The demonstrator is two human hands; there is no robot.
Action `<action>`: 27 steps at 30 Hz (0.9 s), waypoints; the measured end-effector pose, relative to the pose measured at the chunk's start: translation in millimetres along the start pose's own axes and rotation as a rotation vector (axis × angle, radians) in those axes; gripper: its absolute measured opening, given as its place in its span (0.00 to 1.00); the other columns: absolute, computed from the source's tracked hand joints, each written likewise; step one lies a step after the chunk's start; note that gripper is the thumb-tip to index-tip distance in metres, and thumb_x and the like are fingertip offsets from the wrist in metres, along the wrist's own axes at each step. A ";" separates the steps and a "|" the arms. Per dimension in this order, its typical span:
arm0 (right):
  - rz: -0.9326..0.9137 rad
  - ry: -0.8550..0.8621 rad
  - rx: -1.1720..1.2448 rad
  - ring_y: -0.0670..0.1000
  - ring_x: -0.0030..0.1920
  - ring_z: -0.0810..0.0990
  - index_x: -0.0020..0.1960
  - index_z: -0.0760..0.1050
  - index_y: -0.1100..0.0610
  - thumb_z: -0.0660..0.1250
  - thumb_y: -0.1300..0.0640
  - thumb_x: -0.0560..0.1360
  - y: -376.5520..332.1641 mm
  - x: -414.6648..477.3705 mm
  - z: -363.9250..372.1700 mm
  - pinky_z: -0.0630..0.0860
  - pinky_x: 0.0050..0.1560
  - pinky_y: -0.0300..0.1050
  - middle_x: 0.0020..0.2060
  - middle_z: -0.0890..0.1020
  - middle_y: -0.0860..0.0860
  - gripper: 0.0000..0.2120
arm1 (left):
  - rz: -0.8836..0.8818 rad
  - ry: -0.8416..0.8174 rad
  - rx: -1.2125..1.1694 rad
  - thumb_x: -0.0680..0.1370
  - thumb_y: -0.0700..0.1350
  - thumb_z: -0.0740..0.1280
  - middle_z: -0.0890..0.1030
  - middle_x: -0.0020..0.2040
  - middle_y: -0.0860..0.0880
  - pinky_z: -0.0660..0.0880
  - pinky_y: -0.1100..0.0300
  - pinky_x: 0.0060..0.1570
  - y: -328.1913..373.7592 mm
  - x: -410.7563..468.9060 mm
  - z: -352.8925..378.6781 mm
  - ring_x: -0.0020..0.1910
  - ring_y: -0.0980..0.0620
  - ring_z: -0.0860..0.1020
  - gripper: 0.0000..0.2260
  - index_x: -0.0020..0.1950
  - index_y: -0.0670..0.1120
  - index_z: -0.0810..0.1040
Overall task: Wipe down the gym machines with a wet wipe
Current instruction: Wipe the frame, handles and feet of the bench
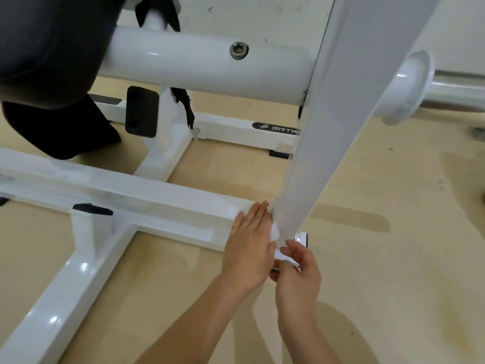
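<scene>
From the left, the machine's glossy white-painted base beam (131,198) runs to its joint with the slanted upright (328,132). I have my left hand (249,243) flat there, fingers straight and pressed together, I judge to push the wet wipe (276,232) into that corner. The wipe, thin, white and crumpled, sits at the upright's foot, and my right hand (298,271) pinches its loose end between thumb and fingertips, probably to pull it taut against the smooth flat-sided tube.

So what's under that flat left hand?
The left hand lies on the white frame bar, and a wipe peeks out at its edge. The palm hides the rest.
</scene>
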State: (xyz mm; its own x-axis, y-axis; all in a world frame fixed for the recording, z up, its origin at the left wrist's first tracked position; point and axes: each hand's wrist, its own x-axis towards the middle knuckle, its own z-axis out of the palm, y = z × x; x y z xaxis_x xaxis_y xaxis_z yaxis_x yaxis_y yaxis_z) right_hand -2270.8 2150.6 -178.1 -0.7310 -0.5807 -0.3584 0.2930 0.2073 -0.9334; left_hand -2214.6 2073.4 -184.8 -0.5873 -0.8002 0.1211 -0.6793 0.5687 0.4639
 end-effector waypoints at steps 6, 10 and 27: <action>-0.013 -0.045 0.132 0.51 0.47 0.83 0.50 0.79 0.53 0.61 0.70 0.73 -34.2 -8.9 4.5 0.77 0.43 0.44 0.48 0.84 0.51 0.16 | -0.332 0.015 -0.951 0.82 0.40 0.55 0.84 0.49 0.56 0.79 0.55 0.52 45.5 -6.8 -33.4 0.49 0.56 0.82 0.20 0.70 0.59 0.69; 0.109 -0.511 0.252 0.47 0.50 0.83 0.54 0.82 0.52 0.57 0.49 0.80 -72.5 -4.5 -16.3 0.77 0.44 0.45 0.50 0.85 0.50 0.15 | -0.182 0.062 -0.627 0.81 0.37 0.54 0.81 0.43 0.52 0.78 0.62 0.38 53.7 -12.5 -59.7 0.39 0.58 0.80 0.15 0.62 0.53 0.70; 0.597 -0.538 0.624 0.47 0.29 0.69 0.42 0.74 0.60 0.60 0.62 0.73 -85.8 55.4 -73.3 0.64 0.30 0.37 0.32 0.76 0.53 0.05 | 0.361 -0.282 0.665 0.65 0.44 0.77 0.75 0.31 0.53 0.71 0.59 0.21 112.9 5.4 -114.5 0.25 0.51 0.73 0.17 0.44 0.49 0.71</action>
State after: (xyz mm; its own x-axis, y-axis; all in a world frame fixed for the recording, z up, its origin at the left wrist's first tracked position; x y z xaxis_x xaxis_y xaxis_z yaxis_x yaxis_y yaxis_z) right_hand -2381.6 2158.3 -119.2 -0.0315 -0.8258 -0.5631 0.9010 0.2204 -0.3736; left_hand -2244.1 2111.5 -31.3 -0.8489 -0.5183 -0.1033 -0.4943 0.8478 -0.1920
